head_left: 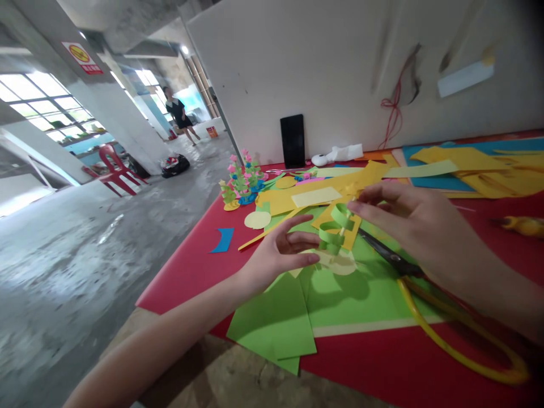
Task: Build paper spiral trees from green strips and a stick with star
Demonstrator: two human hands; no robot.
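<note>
My left hand [280,249] and my right hand [408,221] meet over a curled green paper strip [335,226] wound around a thin stick. The fingertips of my left hand pinch the lower coils. My right hand's fingers close on the upper end of the strip. The stick stands on a pale round paper disc [340,263] that lies on green paper sheets [323,300]. Black-bladed scissors with yellow handles [429,294] lie just under my right wrist.
The red table [382,362] carries yellow, blue and green paper sheets [467,164], a pale disc [257,220], a blue scrap [223,239], small paper flower models [242,181] and a black phone [292,140] leaning on the white wall. A person walks far off at the left.
</note>
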